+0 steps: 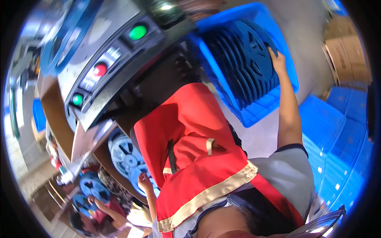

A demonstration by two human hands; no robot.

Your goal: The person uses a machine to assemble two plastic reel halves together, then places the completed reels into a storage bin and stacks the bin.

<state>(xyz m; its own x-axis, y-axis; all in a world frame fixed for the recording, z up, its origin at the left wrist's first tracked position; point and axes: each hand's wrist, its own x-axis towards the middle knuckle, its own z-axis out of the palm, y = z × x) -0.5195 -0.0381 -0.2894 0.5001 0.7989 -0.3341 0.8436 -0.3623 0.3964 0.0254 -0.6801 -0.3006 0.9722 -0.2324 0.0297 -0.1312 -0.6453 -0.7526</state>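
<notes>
My right hand point(278, 61) reaches into a blue plastic crate point(290, 71) at the right and grips the rim of a dark blue reel point(254, 49). This round, flat reel has cut-out openings and stands at the end of a row of several similar ones. Low on the left, my left hand point(145, 184) is held beside a cardboard box, its fingers slightly bent and apart, with nothing seen in them. Next to it, a lighter blue reel point(130, 160) rests in that box.
A machine panel point(107, 65) with green and red buttons stands ahead left, with a blurred blue reel point(67, 39) on it. Stacked blue crates point(333, 131) and cardboard boxes point(347, 55) line the right. At lower left, another person's hand point(95, 201) is at blue reels.
</notes>
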